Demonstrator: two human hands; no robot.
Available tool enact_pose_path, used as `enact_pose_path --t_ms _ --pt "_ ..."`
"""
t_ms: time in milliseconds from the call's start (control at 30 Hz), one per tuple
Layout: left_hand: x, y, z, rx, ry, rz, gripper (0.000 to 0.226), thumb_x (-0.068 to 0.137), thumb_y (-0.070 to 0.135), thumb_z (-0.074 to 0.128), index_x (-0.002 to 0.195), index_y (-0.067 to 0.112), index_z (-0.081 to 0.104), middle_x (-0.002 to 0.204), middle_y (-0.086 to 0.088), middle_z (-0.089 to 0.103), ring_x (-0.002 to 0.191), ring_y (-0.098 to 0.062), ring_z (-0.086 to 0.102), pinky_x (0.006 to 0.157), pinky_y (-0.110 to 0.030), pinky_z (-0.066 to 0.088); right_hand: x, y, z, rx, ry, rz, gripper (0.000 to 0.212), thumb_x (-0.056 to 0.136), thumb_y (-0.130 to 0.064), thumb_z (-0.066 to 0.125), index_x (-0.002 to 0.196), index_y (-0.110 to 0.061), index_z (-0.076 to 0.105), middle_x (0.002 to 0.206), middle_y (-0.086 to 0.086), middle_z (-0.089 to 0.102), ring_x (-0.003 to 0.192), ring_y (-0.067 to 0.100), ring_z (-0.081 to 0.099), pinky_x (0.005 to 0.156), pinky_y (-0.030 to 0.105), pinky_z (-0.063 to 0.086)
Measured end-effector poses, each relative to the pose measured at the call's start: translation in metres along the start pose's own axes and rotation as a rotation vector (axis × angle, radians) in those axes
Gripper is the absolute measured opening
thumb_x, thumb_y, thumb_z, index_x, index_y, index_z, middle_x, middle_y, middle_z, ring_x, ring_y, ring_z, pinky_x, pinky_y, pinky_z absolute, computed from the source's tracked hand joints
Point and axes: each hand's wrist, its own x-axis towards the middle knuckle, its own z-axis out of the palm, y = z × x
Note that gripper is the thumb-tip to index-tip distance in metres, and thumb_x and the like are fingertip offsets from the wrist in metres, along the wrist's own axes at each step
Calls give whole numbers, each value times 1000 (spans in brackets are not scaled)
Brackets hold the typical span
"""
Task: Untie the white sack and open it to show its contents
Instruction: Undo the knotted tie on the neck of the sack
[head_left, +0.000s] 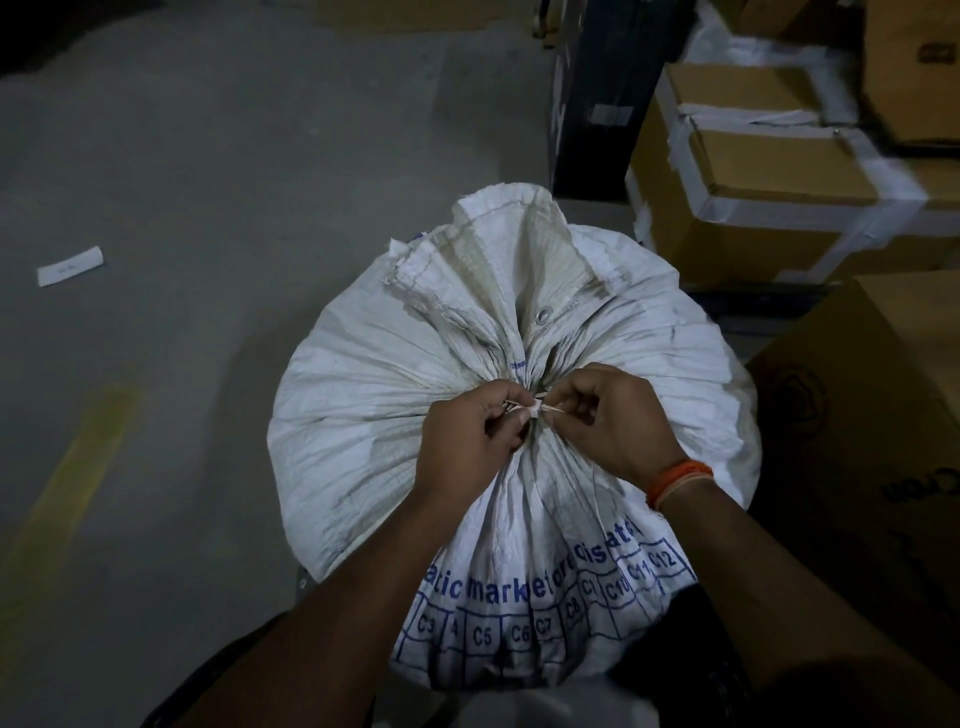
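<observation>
With both hands pinching the thin tie (535, 409) at the white sack (363, 415) neck, left hand (470, 441) fingers and right hand (615, 421) fingers closed on its ends, I think it is best to loosen the knot slowly, not tearing the fabric.

Arms: we see both forearms bare, with no sleeves reaching them.
Right wrist: we note an orange band (680, 474) with paler thread strands wrapped beside it.
Left wrist: we find it bare.
Hands: our left hand (462, 441) and right hand (618, 421) are ungloved, without rings that we can make out.
</observation>
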Motion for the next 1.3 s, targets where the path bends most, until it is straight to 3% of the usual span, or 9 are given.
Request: enact_pose_path --t_ms 233,600,833,1300 --pt "1 0 -2 -25 -7 -8 12 95 12 72 99 23 77 77 4 80 68 -7 76 66 -20 59 -1 5 -3 1 26 -22 12 74 -15 86 78 -19 75 75 -8 63 67 1 58 62 6 41" --pt "2 -4 -1 -55 -6 -7 12 95 10 72 99 20 78 81 2 80 68 -9 77 71 -34 65 0 2 1 6 37 18 12 75 -10 85 79 -17 76 74 -14 58 66 -5 55 62 3 41" --pt "1 -12 4 -103 10 -15 14 94 9 73 96 22 78 85 3 81 72 -13 78 75 -46 66 -1 2 7 -18 39 23 10 75 -9 84 79 -14 75 75 -7 61 64 -4 54 61 2 40" --pt "3 -15 3 -49 14 25 14 93 4 71 95 16 78 84 4 80 70 -10 77 72 -41 65 -2 2 13 -3 68 10 13 75 -5 83 77 -13 73 76 -5 61 64 -5 50 62 5 36"
